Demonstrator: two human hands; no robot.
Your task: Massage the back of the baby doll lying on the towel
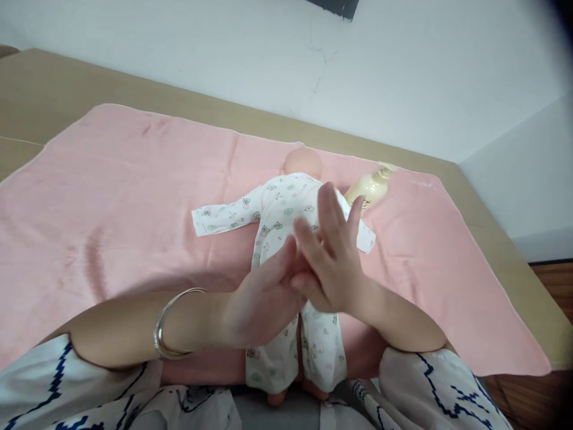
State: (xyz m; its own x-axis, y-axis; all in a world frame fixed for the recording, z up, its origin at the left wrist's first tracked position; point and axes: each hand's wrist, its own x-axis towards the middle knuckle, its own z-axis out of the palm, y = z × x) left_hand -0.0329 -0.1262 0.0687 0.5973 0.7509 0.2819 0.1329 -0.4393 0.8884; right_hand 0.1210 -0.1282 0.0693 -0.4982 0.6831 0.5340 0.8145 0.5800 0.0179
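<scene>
Doll [286, 206] on pink blanket [134, 179], left hand [268, 304] and right hand [335, 263] touching above it, fingers loosely extended, nothing visibly held

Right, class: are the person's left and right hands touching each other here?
Touching. The head view shows the right hand laid palm down on the left hand, its thumb overlapping the left.

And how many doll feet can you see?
2: one foot peeks from the picture's left trouser leg, the other foot from the right leg. Both are partly covered.
</scene>
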